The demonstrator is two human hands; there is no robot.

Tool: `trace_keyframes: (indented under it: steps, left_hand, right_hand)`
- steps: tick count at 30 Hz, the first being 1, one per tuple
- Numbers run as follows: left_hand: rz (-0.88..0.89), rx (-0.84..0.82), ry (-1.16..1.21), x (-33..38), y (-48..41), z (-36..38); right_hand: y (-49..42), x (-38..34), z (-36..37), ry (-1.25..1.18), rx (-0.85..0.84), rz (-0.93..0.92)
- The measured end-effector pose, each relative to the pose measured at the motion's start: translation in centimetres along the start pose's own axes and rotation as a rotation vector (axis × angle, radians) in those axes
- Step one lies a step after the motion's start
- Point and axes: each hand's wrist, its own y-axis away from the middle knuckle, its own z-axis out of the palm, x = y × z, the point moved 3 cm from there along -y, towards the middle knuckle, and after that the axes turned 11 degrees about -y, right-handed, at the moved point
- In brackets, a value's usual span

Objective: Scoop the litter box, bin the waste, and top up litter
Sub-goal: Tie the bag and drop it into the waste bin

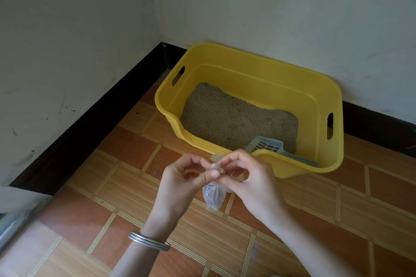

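A: Whereabouts, the yellow rectangular plastic litter box [247, 56]?

B: Right of centre, on the orange-brown tiled floor [112, 164], against the white wall [270, 7].

A: Inside?

B: Grey-brown granular litter [236, 117] across the bottom. Pale blue slotted plastic scoop [265, 145] lying at the lower right corner, partly hidden by the near rim.

A: And the hands?

B: Lower centre, in front of the box. Left hand [180, 177] and right hand [249, 177] both curled, pinching the top of a small clear thin plastic bag [213, 198] between fingertips. Hanging below them, crumpled. Silver metal bangles [148, 242] round the left wrist.
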Motion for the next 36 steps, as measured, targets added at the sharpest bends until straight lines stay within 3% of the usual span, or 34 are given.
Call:
trace_keyframes:
  steps: [11, 16, 22, 25, 30, 36]
  left_hand:
    - [0.064, -0.034, -0.135, -1.3, -0.6, -0.8]
    - [0.108, -0.09, -0.22, -1.3, -0.7, -0.6]
    - [0.107, -0.133, -0.066, -0.7, -1.2, -0.5]
    - [0.119, -0.126, -0.072, -0.7, -1.1, -0.6]
    - [0.138, -0.109, -0.142, -0.9, -1.1, -0.2]
    - [0.172, -0.071, -0.328, -1.1, -1.1, -0.3]
  right_hand:
    - [-0.6, 0.9, -1.7, -0.048, -0.025, 0.016]
    - [-0.5, 1.9, -1.7, -0.201, -0.166, 0.125]
    - [-0.9, 1.7, -1.7, -0.386, -0.138, 0.179]
    - [-1.0, 1.5, -1.8, -0.272, -0.214, 0.148]
    - [-1.2, 0.6, -1.7, 0.344, -0.167, -0.096]
    - [-1.5, 0.1, -1.9, 0.314, -0.194, -0.224]
